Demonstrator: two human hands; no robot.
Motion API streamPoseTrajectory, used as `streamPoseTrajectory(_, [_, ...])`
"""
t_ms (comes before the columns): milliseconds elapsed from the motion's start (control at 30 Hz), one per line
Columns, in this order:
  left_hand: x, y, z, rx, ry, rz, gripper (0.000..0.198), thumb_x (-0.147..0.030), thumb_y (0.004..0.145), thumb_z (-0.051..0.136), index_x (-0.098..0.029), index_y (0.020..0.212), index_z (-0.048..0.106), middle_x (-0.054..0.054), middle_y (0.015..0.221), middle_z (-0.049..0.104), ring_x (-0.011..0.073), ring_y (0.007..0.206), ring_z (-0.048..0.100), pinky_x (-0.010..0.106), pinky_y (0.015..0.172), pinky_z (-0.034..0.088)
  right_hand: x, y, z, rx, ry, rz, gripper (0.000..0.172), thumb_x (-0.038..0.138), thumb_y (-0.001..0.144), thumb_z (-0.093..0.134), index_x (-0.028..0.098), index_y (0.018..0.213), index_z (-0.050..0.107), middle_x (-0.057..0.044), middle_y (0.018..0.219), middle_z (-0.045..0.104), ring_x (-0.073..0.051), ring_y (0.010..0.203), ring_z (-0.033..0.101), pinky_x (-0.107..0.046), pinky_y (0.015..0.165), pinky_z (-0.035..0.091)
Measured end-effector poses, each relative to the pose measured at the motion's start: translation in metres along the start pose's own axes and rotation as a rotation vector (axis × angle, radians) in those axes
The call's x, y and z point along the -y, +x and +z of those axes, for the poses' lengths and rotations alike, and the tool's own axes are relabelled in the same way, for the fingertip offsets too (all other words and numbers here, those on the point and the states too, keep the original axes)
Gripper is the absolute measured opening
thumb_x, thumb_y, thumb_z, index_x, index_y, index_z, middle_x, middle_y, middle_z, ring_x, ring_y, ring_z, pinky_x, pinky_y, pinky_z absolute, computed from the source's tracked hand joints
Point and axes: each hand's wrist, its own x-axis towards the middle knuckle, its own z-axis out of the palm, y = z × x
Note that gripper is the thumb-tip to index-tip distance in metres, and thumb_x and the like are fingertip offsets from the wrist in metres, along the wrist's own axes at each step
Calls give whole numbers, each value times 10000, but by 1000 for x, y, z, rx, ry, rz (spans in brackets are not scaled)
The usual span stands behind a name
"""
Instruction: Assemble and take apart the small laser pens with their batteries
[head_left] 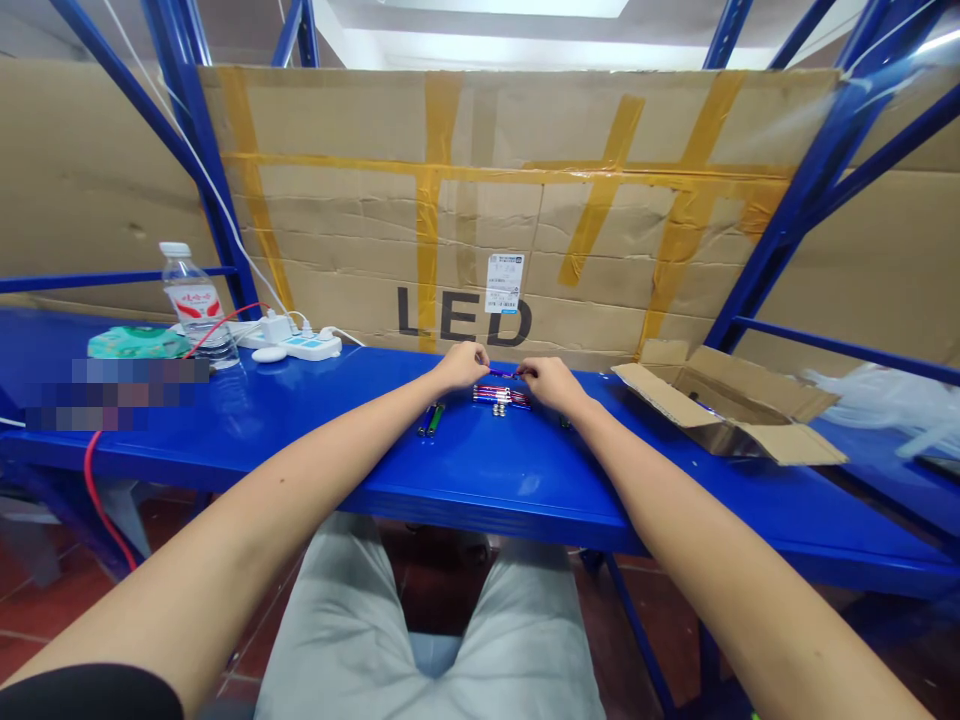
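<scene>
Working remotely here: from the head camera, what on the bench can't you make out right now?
All from the head view:
The left hand and right hand cover most of a small purple item, hiding its shape.
The red-and-purple rods are too small to identify.
A pixelated patch hides part of the bench's left side.
The cardboard box's flaps hide most of its inside.
The barcode label is too small to read.

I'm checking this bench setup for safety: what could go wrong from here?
The thin purple piece pinched between the left hand and right hand could slip and scatter the loose metal cylinders. The water bottle beside the power strip could tip, possibly wetting the sockets.
</scene>
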Motion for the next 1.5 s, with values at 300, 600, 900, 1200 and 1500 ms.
streamPoseTrajectory(300, [11, -1, 7, 67, 33, -62, 43, -138, 704, 670, -170, 679, 684, 64, 786, 714, 194, 760, 635, 309, 771, 490, -1, 2, 11, 132, -44, -1, 259, 153, 847, 551, 194, 1005, 752, -95, 996, 749, -208, 922, 661, -260, 804, 452])
streamPoseTrajectory(600, [14, -5, 8, 88, 35, -88, 48, -155, 696, 658, -172, 669, 694, 68, 771, 719, 201, 750, 641, 303, 745, 496, 3, -2, 7, 166, 13, -60, 240, 162, 854, 521, 165, 954, 739, -96, 976, 754, -205, 885, 665, -256, 765, 443])
streamPoseTrajectory(900, [16, -5, 9, 100, 40, -31, 148, -130, 686, 613, -195, 734, 738, 46, 783, 733, 189, 762, 649, 288, 755, 497, 0, -2, 10, 165, 58, -49, 252, 166, 853, 545, 167, 1016, 737, -98, 1023, 748, -218, 925, 670, -265, 802, 454])
streamPoseTrajectory(1200, [21, -5, 9, 133, 29, 30, 202, -196, 754, 599, -201, 870, 765, 59, 983, 751, 211, 921, 666, 299, 871, 485, 2, -5, 4, 181, 45, -44, 299, 95, 828, 517, 162, 1015, 741, -91, 1007, 748, -196, 884, 666, -256, 792, 457])
streamPoseTrajectory(1500, [18, -6, 8, 187, 45, 95, 255, -211, 781, 560, -217, 923, 773, 29, 1019, 751, 197, 955, 661, 275, 922, 462, 1, -6, 8, 170, 90, -130, 341, 207, 875, 529, 196, 1168, 703, -71, 1193, 704, -222, 1096, 634, -293, 955, 445])
